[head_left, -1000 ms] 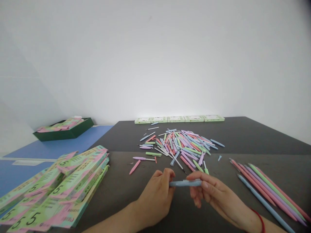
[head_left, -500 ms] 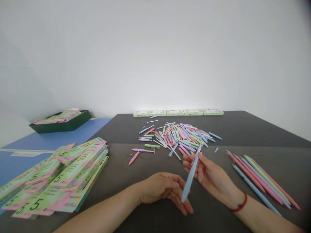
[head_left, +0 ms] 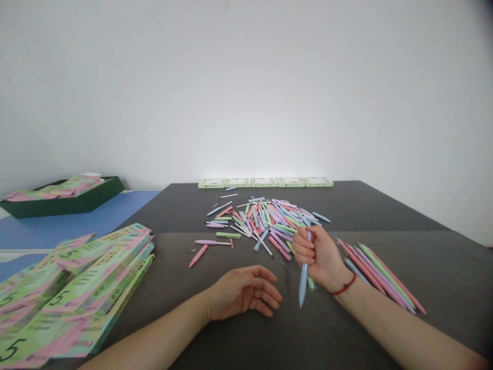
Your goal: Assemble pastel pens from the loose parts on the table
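Nearest you, your left hand [head_left: 242, 293] rests on the worktop [head_left: 385, 329], fingers loose and holding nothing. At its 3 o'clock, your right hand [head_left: 321, 254] is clenched around the blue pen [head_left: 303, 285], tip pointing down just above the surface, as if to press it. Finished pens [head_left: 379, 275] lie in a row at 3 o'clock; stacked cards [head_left: 77, 288] crowd 9 o'clock. Bare room lies between. The loose pile [head_left: 269, 221] sits at 12, boxes [head_left: 265, 182] along the far edge.

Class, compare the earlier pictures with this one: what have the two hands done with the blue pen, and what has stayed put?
The left hand let go of the blue pen and now rests open on the table. The right hand closed round it in a fist, tip pointing down. The loose pen pile and card stack stayed.
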Action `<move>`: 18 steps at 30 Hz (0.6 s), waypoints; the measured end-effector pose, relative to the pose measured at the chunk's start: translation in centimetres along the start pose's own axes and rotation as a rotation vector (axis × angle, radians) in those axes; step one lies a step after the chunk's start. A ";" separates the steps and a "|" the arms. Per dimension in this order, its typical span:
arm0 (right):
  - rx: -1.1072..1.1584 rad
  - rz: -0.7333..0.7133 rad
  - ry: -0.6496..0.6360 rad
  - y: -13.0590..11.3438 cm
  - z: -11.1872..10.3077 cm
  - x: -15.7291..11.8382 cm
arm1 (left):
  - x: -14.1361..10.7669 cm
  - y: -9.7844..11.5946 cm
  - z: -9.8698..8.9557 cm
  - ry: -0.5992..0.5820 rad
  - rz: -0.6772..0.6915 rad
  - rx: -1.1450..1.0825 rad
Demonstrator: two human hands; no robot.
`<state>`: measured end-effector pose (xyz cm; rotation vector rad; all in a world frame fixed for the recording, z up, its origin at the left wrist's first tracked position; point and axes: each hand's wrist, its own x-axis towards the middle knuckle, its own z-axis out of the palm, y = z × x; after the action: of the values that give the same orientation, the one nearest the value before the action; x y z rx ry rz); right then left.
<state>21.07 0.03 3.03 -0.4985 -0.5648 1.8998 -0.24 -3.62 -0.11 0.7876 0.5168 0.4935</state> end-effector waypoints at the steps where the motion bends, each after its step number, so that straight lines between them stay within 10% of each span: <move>1: 0.004 -0.014 -0.004 -0.2 0.1 0.1 | 0.0 0.0 0.0 -0.003 0.001 0.000; 18: -0.042 -0.106 -0.033 -1.9 -0.1 -1.0 | 0.0 -0.3 -0.4 -0.028 0.032 0.014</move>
<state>22.85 -0.20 4.12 -0.4565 -0.6419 1.8010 -0.44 -3.56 -0.55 0.8162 0.4827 0.5084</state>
